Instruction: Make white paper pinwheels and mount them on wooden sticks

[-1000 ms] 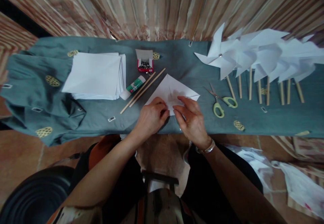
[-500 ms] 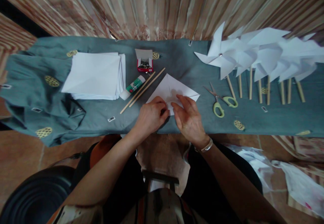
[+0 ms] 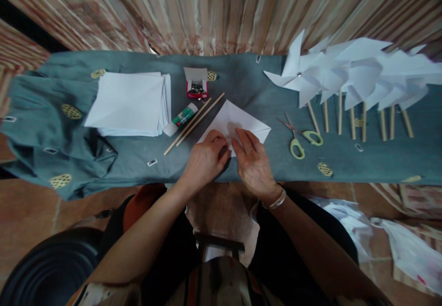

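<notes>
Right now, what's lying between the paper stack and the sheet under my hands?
In the head view, a green-and-white tube and two wooden sticks; the open red box stands farther back.

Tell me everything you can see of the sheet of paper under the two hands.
The white sheet looks like plain, thin paper. It lies on the grey-green cloth, turned so one corner points away from the person. A line runs inward from that far corner and another from the right corner; whether crease or cut, I cannot tell. The left hand covers its left part, the right hand its near right part, fingers extended. The near edge is mostly hidden.
</notes>
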{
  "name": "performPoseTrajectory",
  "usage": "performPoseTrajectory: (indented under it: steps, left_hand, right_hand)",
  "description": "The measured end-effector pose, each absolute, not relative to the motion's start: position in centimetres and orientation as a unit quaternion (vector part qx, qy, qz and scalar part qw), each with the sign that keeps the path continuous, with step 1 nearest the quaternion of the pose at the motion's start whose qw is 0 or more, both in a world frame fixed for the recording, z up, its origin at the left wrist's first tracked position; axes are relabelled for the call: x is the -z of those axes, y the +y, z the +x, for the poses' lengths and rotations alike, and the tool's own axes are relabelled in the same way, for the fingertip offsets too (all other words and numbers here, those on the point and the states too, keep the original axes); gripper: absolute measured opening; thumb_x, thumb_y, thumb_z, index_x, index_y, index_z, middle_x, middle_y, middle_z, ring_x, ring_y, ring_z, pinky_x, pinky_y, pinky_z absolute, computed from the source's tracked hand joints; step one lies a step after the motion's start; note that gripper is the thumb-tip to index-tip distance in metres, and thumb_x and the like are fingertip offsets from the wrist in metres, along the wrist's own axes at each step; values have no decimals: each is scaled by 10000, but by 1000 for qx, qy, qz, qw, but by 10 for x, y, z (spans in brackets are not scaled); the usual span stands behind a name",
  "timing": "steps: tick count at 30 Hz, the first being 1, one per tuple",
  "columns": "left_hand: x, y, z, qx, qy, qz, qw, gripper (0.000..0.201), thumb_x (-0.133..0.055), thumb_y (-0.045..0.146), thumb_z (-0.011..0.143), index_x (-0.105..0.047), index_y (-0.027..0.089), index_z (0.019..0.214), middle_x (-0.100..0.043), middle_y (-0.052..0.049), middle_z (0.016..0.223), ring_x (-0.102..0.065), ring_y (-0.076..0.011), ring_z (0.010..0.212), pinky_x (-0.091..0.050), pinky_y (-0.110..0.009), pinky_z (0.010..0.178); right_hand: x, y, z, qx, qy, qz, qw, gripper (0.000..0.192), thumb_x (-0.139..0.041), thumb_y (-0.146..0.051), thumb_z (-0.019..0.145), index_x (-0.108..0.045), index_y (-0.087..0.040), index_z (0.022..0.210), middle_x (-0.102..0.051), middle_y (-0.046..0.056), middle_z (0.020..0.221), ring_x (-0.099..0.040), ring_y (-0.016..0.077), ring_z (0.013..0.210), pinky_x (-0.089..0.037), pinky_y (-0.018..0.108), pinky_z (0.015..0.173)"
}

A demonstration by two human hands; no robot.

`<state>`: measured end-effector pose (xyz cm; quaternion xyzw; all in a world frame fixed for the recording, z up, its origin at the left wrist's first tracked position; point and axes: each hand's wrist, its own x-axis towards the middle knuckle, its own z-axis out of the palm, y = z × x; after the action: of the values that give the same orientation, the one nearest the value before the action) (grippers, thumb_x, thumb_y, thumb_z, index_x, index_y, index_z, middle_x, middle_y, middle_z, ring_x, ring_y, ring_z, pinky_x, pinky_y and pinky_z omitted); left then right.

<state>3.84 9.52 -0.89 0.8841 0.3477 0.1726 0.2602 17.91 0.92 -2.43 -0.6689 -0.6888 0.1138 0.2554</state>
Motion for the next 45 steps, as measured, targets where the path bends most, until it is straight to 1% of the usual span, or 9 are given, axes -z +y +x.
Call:
performPoseTrajectory:
  steps: [6, 9, 14, 20, 23, 27, 32, 40, 45]
  left_hand:
    - [12, 89, 34, -194, 298, 900, 252, 143, -608, 195, 850, -665, 158, 975, -635, -92, 1091, -634, -213, 995, -557, -334, 852]
    - [14, 89, 34, -191, 289, 903, 254, 152, -611, 172, 841, -670, 149, 979, -635, -99, 1087, -628, -218, 999, -558, -354, 865]
    - [15, 87, 33, -194, 293, 901, 254, 129, -598, 168, 851, -665, 155, 960, -631, -100, 1090, -625, -213, 991, -556, -363, 868]
    - [15, 87, 31, -211, 277, 907, 239, 151, -599, 130, 844, -660, 145, 981, -635, -116, 1116, -618, -227, 1030, -553, -388, 895]
    - [15, 88, 28, -228, 267, 909, 223, 164, -590, 114, 845, -664, 139, 990, -641, -118, 1118, -610, -233, 1042, -552, -397, 901]
    - [13, 92, 23, -248, 270, 909, 197, 179, -554, 103, 858, -676, 138, 984, -641, -120, 1131, -597, -242, 1045, -547, -417, 902]
    - [13, 96, 15, -240, 280, 912, 178, 225, -534, 77, 838, -688, 136, 991, -636, -120, 1153, -588, -242, 1030, -536, -427, 907]
    - [9, 88, 10, -255, 285, 914, 133, 221, -529, 96, 863, -690, 150, 1005, -649, -116, 1156, -560, -256, 1053, -508, -431, 890]
    - [6, 63, 12, -247, 212, 932, 161, 191, -577, 247, 902, -650, 149, 1049, -659, -113, 1112, -562, -243, 1013, -505, -408, 861]
  right_hand:
    - [27, 6, 177, -95, -692, -680, 220, 509, -382, -26, 894, -466, -136, 1384, -410, 154, 1522, -311, 314, 1441, -359, 541, 1135]
    - [26, 4, 184, -103, -689, -664, 271, 522, -366, -61, 904, -456, -179, 1405, -405, 116, 1529, -270, 274, 1469, -330, 522, 1168]
    - [20, 7, 209, -100, -637, -675, 359, 448, -347, -155, 945, -529, -205, 1351, -506, 101, 1446, -427, 241, 1383, -359, 499, 1158]
    - [20, 21, 234, -31, -607, -740, 288, 450, -383, -215, 938, -536, -83, 1340, -553, 199, 1388, -481, 316, 1329, -392, 537, 1103]
    - [18, 23, 238, -19, -608, -746, 270, 448, -390, -246, 944, -565, -38, 1300, -628, 230, 1282, -580, 326, 1208, -447, 515, 1038]
    - [13, 18, 239, -31, -573, -769, 281, 396, -469, -288, 917, -632, -109, 1230, -737, 152, 1045, -687, 297, 965, -528, 461, 890]
    - [6, 5, 236, -102, -521, -791, 305, 314, -571, -313, 851, -698, -179, 1105, -750, 48, 807, -702, 226, 717, -548, 351, 704]
    - [-4, -20, 219, -202, -499, -799, 269, 309, -608, -330, 831, -701, -167, 1077, -726, 19, 680, -665, 191, 592, -498, 306, 613]
    - [-8, -35, 218, -134, -513, -808, 257, 397, -584, -370, 867, -653, -155, 1194, -757, 58, 789, -706, 233, 720, -521, 340, 690]
